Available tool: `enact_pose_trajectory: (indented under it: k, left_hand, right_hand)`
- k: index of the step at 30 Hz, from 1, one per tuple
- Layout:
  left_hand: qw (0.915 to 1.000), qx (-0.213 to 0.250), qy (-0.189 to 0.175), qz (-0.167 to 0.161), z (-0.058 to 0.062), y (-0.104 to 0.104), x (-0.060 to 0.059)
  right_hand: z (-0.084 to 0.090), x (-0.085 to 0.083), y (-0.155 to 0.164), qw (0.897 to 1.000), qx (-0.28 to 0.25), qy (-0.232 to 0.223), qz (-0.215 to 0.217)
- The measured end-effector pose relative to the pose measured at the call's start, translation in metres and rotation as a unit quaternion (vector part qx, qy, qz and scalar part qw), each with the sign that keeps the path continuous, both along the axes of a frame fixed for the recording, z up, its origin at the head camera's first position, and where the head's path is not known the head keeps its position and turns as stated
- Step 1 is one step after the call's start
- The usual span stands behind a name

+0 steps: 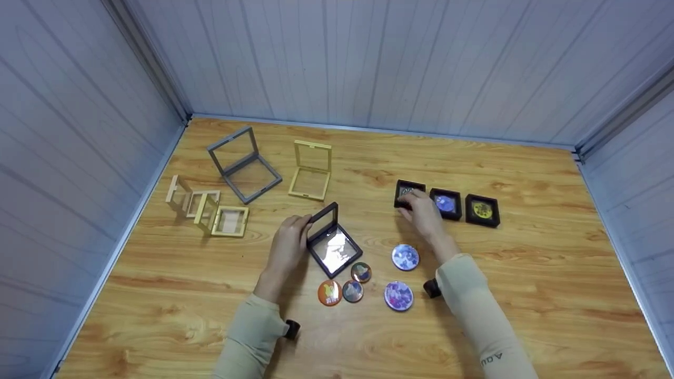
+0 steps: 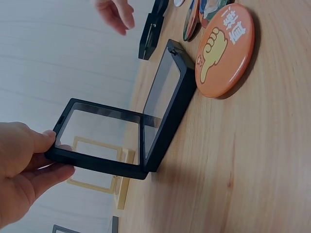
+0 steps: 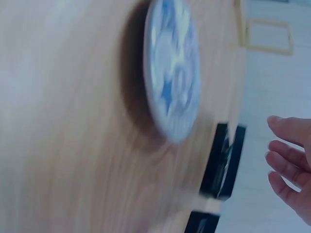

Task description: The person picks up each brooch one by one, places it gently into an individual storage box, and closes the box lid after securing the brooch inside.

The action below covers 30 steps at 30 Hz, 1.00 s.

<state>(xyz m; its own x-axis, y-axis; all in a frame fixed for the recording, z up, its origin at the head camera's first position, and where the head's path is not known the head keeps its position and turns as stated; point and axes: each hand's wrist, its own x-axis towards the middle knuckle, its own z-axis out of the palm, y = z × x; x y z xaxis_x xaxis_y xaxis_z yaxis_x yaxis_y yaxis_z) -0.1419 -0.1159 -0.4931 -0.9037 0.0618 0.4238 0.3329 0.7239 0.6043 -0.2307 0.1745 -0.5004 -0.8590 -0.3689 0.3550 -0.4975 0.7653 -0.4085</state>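
Left hand: the left hand (image 1: 288, 237) pinches the raised lid of the open black case (image 1: 331, 243); thumb and fingers (image 2: 48, 160) clamp the lid's free edge, as the left wrist view shows plainly.
Open black case: its base lies flat on the wooden table (image 1: 526, 284), its lid stands tilted up on the side toward the left hand, and its clear film catches a glare.
Right hand: the right hand (image 1: 425, 213) hovers over the nearest of three shut black cases, fingers (image 3: 286, 158) loosely straight and apart, gripping nothing.
Row of black cases: right of the open black case and farther back; the covered case (image 1: 406, 192), then one with a blue badge inside (image 1: 445, 203), then one with a yellow badge inside (image 1: 482, 210).
Loose badges: just in front of the open black case lie an orange badge (image 1: 329, 292) printed with a thumbs-up and two small dark badges (image 1: 361, 272) (image 1: 352, 291); to its right, two larger blue-and-white badges (image 1: 405, 257) (image 1: 398, 295).
Other open cases: behind the open black case stand a grey one (image 1: 243, 166) and a yellow one (image 1: 311, 171); to its left, two small pale ones (image 1: 187, 199) (image 1: 224, 218).
Surface: light wood grain with darker knots, glossy in places.
Room: pale blue-grey panelled walls (image 1: 400, 58) close the table in on three sides, with metal strips in the corners.
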Motion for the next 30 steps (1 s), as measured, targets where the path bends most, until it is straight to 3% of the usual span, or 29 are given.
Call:
enact_pose_trajectory:
  k: [7, 16, 30]
  left_hand:
    - [1.0000, 0.002, -0.004, 0.001, 0.000, 0.000, 0.000]
    - [1.0000, -0.001, 0.000, 0.006, 0.000, 0.000, 0.001]
    - [1.0000, 0.000, 0.000, 0.007, -0.002, 0.000, 0.000]
  right_hand:
    - [0.005, 0.023, -0.014, 0.999, -0.027, 0.003, 0.039]
    - [0.010, 0.049, -0.019, 0.998, -0.025, -0.035, 0.048]
    - [-0.001, 0.071, -0.007, 0.990, 0.075, -0.113, 0.034]
